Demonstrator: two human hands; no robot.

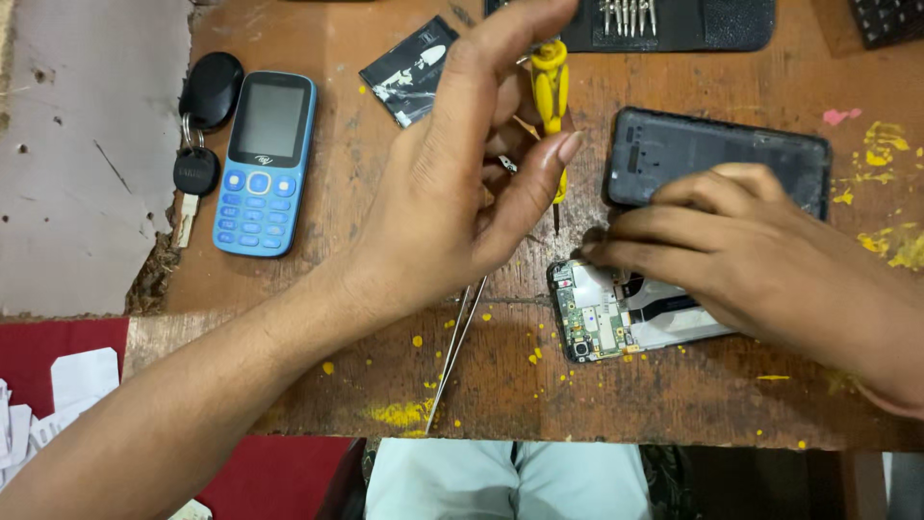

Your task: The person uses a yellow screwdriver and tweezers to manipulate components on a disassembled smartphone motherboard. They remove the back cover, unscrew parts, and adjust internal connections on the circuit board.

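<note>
My left hand is raised over the wooden table and holds a yellow screwdriver upright, its thin tip pointing down just above an opened smartphone. The phone lies with its circuit board exposed. My right hand rests flat on the phone, fingers pressing its upper edge. A black back cover lies just behind that hand. Metal tweezers lie on the table under my left wrist.
A blue keypad phone and a black key fob with a key lie at the left. A black sachet and a black case of screwdriver bits sit at the back. Yellow paint flecks dot the wood.
</note>
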